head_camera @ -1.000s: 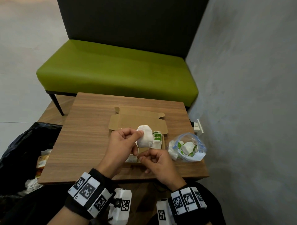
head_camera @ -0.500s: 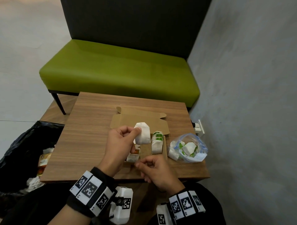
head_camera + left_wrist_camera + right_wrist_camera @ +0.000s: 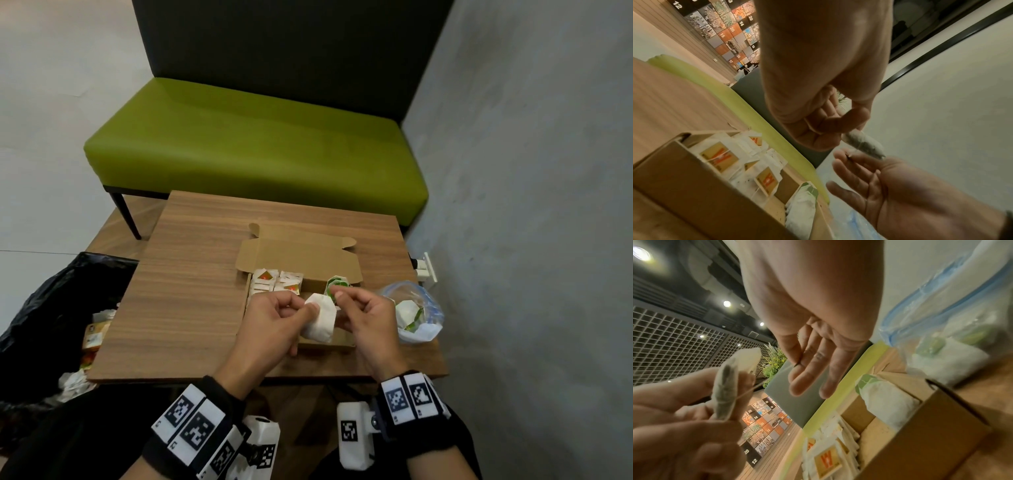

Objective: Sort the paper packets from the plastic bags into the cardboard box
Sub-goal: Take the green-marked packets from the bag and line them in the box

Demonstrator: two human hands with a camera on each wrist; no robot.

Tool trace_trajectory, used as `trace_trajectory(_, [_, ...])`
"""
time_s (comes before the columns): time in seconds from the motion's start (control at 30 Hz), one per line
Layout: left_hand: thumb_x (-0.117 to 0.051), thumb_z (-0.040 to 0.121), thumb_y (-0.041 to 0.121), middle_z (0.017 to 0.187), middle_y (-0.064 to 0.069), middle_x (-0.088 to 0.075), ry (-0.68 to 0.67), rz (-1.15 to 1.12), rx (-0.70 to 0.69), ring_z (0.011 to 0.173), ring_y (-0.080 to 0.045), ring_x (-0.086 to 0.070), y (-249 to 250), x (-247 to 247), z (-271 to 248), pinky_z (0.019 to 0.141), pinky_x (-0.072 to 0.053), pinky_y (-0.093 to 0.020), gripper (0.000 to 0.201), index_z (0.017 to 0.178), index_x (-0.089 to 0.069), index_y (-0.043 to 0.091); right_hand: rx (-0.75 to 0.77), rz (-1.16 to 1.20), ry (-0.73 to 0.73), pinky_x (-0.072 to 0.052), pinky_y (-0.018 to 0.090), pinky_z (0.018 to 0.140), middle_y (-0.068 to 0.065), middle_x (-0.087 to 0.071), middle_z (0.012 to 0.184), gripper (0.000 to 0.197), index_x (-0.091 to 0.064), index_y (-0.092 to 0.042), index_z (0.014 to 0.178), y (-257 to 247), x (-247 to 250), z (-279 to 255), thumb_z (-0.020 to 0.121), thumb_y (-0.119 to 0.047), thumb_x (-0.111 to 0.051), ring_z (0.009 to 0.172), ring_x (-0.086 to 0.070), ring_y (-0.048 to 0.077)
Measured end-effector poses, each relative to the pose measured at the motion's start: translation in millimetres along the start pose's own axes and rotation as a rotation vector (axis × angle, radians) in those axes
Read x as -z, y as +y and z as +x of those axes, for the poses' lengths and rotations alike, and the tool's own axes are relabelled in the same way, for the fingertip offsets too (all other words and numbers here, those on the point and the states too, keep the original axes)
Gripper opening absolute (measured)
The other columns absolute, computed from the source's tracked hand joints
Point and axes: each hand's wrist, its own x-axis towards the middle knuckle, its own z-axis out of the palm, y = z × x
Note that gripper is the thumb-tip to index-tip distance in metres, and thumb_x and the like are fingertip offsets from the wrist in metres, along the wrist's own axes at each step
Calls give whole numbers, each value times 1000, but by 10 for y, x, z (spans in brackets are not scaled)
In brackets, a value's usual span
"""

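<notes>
The open cardboard box [image 3: 326, 344] sits on the wooden table [image 3: 191, 274], with orange-labelled packets [image 3: 277, 282] stacked in its left side and a green-labelled packet [image 3: 337, 283] in its right. My left hand [image 3: 308, 308] pinches a white paper packet [image 3: 320, 325] just above the box's near half. Seen from the wrists, this packet [image 3: 726, 386] is edge-on and a thin string runs off it. My right hand [image 3: 340, 301] is just right of the packet. Its thumb and forefinger [image 3: 798, 364] pinch the string while the other fingers stay straight. A plastic bag [image 3: 416, 315] holding more packets lies right of the box.
A black rubbish bag [image 3: 51, 308] with discarded wrappers stands on the floor to the left of the table. Behind the table is a green bench [image 3: 257, 154]. A grey wall [image 3: 531, 240] with a white socket [image 3: 424, 270] runs close along the right edge.
My left hand has brought the packet down and nearer to me. My right hand has risen from near the box's front to the packet's right side.
</notes>
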Motion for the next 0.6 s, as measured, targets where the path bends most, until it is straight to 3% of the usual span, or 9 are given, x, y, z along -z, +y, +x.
trace_trajectory(0.07, [-69, 91, 15, 42, 0, -54, -21, 26, 15, 33, -14, -43, -31, -15, -23, 44, -39, -25, 22, 71, -65, 6, -16, 31, -3, -59, 31, 65, 9, -77, 83, 17, -69, -9, 106, -19, -18, 19, 93, -1, -63, 72, -72, 16])
trace_trajectory(0.17, [-69, 91, 17, 44, -3, -56, -23, 64, 38, 34, -15, -43, -68, -42, -36, 44, -39, -24, 22, 72, -67, 7, -65, 69, -25, -60, 40, 78, 12, -77, 91, 27, -60, -13, 116, -16, -50, 18, 92, -3, -65, 86, -75, 24])
trace_trajectory(0.3, [-68, 91, 15, 43, -3, -55, -19, 90, 67, 33, -14, -43, -126, -83, -17, 44, -38, -23, 22, 71, -67, 6, -62, 91, -33, -58, 49, 86, 18, -76, 91, 15, -60, -5, 106, 17, -48, -13, 92, -3, -66, 94, -73, 36])
trace_trajectory(0.47, [-69, 90, 15, 44, 1, -58, -27, 124, 118, 35, -11, -47, -158, -159, 3, 42, -40, -22, 18, 77, -68, 3, 31, 127, -103, -59, 35, 78, 18, -76, 97, 13, -63, 2, 101, 9, 69, -77, 90, 9, -60, 91, -73, 26])
trace_trajectory(0.6, [-70, 89, 16, 52, -4, -60, -44, 120, 174, 37, -13, -48, -176, -233, 44, 42, -38, -23, 19, 77, -70, 1, 131, -52, -150, -56, 36, 91, 16, -75, 103, 16, -70, 4, 88, 22, 227, -68, 85, 16, -60, 103, -70, 26])
